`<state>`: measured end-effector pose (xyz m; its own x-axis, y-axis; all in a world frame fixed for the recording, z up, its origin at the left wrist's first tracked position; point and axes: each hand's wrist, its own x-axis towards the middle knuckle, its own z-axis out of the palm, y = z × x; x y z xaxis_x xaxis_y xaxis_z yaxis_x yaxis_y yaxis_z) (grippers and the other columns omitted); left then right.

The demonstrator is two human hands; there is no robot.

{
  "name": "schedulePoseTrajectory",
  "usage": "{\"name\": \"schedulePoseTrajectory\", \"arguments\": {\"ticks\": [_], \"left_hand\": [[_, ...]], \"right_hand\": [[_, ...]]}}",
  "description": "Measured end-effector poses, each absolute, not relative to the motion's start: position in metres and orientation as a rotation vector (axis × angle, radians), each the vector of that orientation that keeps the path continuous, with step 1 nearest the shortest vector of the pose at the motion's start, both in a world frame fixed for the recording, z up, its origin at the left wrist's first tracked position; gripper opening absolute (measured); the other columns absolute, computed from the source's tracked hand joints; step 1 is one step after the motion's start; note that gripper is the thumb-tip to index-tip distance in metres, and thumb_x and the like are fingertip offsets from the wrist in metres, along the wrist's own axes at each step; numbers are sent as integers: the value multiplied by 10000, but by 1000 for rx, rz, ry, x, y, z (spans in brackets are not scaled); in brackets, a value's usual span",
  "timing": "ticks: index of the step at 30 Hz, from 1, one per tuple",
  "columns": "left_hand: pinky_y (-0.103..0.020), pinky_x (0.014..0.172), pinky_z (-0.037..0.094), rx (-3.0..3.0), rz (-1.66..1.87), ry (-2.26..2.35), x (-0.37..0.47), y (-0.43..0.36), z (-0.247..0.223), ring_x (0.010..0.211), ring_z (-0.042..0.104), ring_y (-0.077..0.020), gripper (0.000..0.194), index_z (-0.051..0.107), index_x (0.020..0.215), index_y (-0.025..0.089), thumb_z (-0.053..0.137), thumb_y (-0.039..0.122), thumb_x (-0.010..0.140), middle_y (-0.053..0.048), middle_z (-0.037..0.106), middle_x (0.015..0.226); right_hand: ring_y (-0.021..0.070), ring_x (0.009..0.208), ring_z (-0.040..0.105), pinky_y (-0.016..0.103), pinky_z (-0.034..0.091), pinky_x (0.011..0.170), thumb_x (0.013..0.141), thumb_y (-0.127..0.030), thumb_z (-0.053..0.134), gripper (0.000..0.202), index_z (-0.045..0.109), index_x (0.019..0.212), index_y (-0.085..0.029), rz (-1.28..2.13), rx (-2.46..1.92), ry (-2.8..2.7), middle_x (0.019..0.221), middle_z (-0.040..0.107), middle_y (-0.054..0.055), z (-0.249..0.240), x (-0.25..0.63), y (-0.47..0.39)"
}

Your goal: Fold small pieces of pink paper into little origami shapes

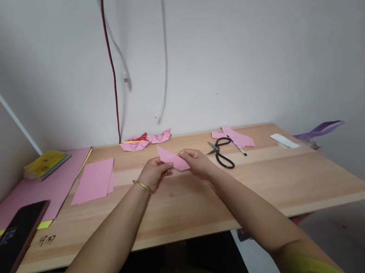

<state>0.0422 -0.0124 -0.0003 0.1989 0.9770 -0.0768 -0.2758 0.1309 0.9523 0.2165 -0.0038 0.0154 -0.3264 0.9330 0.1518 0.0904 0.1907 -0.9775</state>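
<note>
A folded piece of pink paper [172, 158] is held above the table between both hands. My left hand [155, 171], with a gold bracelet at the wrist, pinches its lower left edge between thumb and fingers. On the right end, my right hand [196, 161] grips the same paper with thumb and bent fingers. Black-handled scissors [221, 152] lie spread apart just right of my right hand. Behind the hands, folded pink paper shapes [134, 145] rest near the wall, with a bit of red and yellow among them.
Pink paper sheets [94, 182] lie at the left, beside large pink and yellow sheets [53, 189] bearing a yellow packet [46, 163]. A phone [17, 234] sits at the front left. Pink scraps [235, 136], a pen [239, 147] and a white strip [284, 140] lie toward the right. Cables [111, 60] hang down the wall.
</note>
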Motion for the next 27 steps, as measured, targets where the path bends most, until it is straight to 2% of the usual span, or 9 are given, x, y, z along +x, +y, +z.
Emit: {"name": "schedulePoseTrajectory", "arguments": {"ticks": [3,8,15,17,20,22,27], "left_hand": [[-226,553,436,920,1192,950,42,-9,-1,486,477,-57,279,615,689,117,779,233,495,22,558,562],[-231,564,461,853,1227,974,44,-9,0,496,474,-51,307,598,702,119,783,243,490,34,542,564],[-239,566,483,818,1167,961,47,-14,6,508,498,-62,306,592,696,118,789,230,490,21,562,573],[-236,574,486,801,1158,950,47,-15,7,513,502,-60,286,596,700,113,781,229,515,10,580,594],[-231,581,488,760,1159,927,45,-15,6,521,508,-56,264,597,705,104,769,227,547,-10,606,632],[-231,578,489,732,1177,910,44,-14,5,520,508,-55,263,594,711,104,767,223,553,-11,607,636],[-226,586,484,719,1208,867,45,-12,4,517,508,-53,271,590,714,102,766,221,546,-8,602,620]], "right_hand": [[109,666,496,218,376,624,766,-507,505,376,598,792,-143,1239,-982,-1549,730,583,0,13,217,-1],[111,696,523,217,379,647,656,-388,657,344,587,902,-158,1327,-948,-1577,798,616,-3,12,217,-3],[137,755,522,230,373,666,625,-323,671,308,618,887,-171,1072,-1057,-1713,820,606,-10,15,219,-4],[127,709,511,227,371,638,617,-338,680,352,616,924,-177,1059,-1076,-1656,777,595,-15,13,219,-2],[93,562,461,214,349,551,615,-376,692,474,572,1030,-180,1180,-1029,-1443,620,531,-47,10,219,1],[83,537,458,209,353,545,623,-380,695,477,559,1031,-175,1282,-935,-1329,587,517,-56,8,217,2],[119,704,560,248,422,690,627,-319,694,337,615,904,-144,1490,-784,-1398,795,644,23,4,206,0]]}}
